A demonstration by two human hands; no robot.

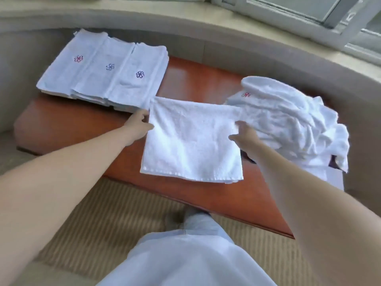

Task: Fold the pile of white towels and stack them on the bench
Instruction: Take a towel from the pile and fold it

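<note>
Pale trousers (185,254) of the person filled the lower edge, over a striped mat (92,219). Item: folded white towel (193,139), lying flat at mid tabletop (195,79), its near hem overhanging the front edge slightly. Left hand (137,125) pinched the towel's left edge; right hand (244,136) gripped its right edge, fingers curled into the cloth. Item: stack of folded towels (107,69), three overlapping columns with flower emblems, far left of the tabletop, just beside the left hand. Item: loose pile of unfolded towels (288,120), right end, touching the held towel's far right corner. Handling note, as judgement: the next fold would go best with both edges kept level and corners matched before pressing flat, emblem outward to agree with the stack. Not determinable: layer count in the held towel, its emblem, number of towels remaining in the pile, and the dark object (335,163) beneath the pile's near edge.
</note>
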